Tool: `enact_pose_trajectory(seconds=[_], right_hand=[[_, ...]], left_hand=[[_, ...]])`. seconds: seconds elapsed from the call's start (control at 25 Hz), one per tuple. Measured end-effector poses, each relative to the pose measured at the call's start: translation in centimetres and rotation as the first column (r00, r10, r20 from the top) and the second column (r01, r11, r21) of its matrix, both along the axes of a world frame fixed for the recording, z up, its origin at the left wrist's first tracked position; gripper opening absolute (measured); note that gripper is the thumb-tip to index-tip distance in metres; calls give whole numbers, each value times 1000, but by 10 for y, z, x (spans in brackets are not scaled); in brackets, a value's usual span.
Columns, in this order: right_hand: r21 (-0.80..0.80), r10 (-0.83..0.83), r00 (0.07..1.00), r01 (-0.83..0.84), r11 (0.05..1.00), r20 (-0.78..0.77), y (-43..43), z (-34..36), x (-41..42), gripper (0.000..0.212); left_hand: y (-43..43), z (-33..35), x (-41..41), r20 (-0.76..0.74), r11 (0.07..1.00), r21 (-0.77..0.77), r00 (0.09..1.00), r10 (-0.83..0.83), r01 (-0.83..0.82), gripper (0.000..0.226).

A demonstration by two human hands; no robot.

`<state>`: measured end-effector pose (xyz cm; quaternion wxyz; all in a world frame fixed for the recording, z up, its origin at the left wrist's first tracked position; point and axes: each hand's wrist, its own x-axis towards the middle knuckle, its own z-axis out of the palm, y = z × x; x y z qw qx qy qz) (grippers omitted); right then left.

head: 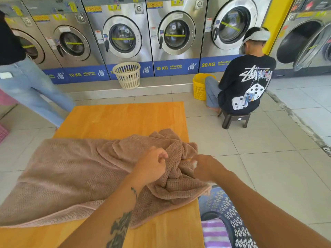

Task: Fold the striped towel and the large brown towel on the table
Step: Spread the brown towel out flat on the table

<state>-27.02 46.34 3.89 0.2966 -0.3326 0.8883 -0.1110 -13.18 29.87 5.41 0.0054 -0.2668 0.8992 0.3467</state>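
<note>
The large brown towel lies spread over the left half of the orange wooden table, bunched into folds at its right end and hanging off the table's left edge. My left hand pinches a fold of the bunched part. My right hand grips the towel's crumpled right end near the table's right edge. The purple and white striped towel sits in a dark perforated laundry basket on the floor at the table's right.
A row of steel washing machines lines the far wall. A cream basket and a yellow basket stand before them. A person in a black shirt sits on a low stool at the right. Another person in jeans stands at the left.
</note>
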Motion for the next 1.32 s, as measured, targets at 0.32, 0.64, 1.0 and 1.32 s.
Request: enact_pose_trajectory(seconds=[0.32,0.64,1.0,1.32], right_hand=[[-17,-88,986,87,996,-139,-51,-49,27,38],[-7,-249,911,261,965,-329,-51,-61,15,11],[235,-599,798,597,767,-68,37,-59,-37,54],[-117,-255,967,255,960,17,-33,-45,-25,57]], left_hand=[[-25,-28,-42,87,931,-240,961,-262,275,62],[-73,-62,-32,210,944,-274,969,-128,184,62],[-84,-63,9,268,943,-328,963,35,57,40],[-46,-29,1,112,948,-314,989,94,-55,23]])
